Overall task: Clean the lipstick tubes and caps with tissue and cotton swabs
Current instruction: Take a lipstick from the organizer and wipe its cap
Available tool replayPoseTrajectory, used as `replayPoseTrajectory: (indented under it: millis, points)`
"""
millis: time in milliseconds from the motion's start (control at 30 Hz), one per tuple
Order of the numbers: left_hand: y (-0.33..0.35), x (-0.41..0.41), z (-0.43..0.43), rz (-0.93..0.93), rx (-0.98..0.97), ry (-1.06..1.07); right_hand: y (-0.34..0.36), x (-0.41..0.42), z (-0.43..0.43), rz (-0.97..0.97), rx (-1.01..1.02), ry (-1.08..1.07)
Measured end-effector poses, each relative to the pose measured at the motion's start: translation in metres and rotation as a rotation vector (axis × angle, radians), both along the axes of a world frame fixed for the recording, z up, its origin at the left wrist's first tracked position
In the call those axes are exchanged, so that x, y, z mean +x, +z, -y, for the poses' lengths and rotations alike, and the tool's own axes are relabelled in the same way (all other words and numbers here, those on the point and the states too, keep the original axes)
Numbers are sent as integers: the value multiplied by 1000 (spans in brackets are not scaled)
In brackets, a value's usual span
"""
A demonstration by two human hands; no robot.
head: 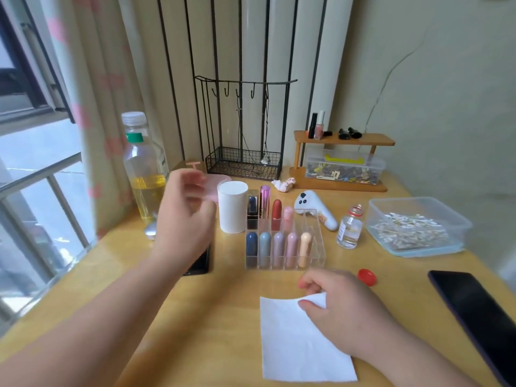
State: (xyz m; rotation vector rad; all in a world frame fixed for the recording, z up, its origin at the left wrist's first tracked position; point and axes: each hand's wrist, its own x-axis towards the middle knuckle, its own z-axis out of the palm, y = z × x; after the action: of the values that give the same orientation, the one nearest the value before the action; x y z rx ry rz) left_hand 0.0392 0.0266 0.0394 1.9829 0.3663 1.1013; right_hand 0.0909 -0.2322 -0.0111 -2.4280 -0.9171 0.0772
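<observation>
Lipstick tubes [279, 241] upright in clear organizer [318, 255], bench [217, 317] centre. Right hand [343, 308] pinches tissue [293, 347] corner; left hand [184, 216] raised, loosely curled, empty. Risk: reaching in could tip uncapped small bottle [349, 230] just right of organizer.

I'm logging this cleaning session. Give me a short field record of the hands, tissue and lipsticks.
left hand: raised beside the tissue roll, blurred, nothing visible in it
right hand: pinches a corner of the tissue sheet
tissue sheet: on the table, corner lifted
lipsticks: nine, upright in the clear organizer, two rows
cotton swabs: in the clear container, right
</observation>
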Motion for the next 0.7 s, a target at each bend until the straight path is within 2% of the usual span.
replayPoseTrajectory:
  millis: [33, 133, 333, 433, 533, 600, 700]
  points:
    - [3, -16, 18, 8, 49, -71, -1, 0, -2, -16, 18, -3]
    - [4, -38, 51, -124, 182, -215, -1, -2, -7, -52, 94, -15]
    - [28, 13, 27, -253, 275, -51, 2, -6, -5, -48, 65, -5]
    - [30, 40, 27, -336, 460, -59, 2, -5, 0, -41, 54, -1]
    - [29, 64, 29, -524, 667, -90, 2, -1, 3, -39, 60, -4]
    - [28, 74, 28, -640, 690, -94, 2, 1, 5, -47, 50, -9]
    - [27, 82, 27, -664, 641, -85, 2, 3, 6, -52, 42, -6]
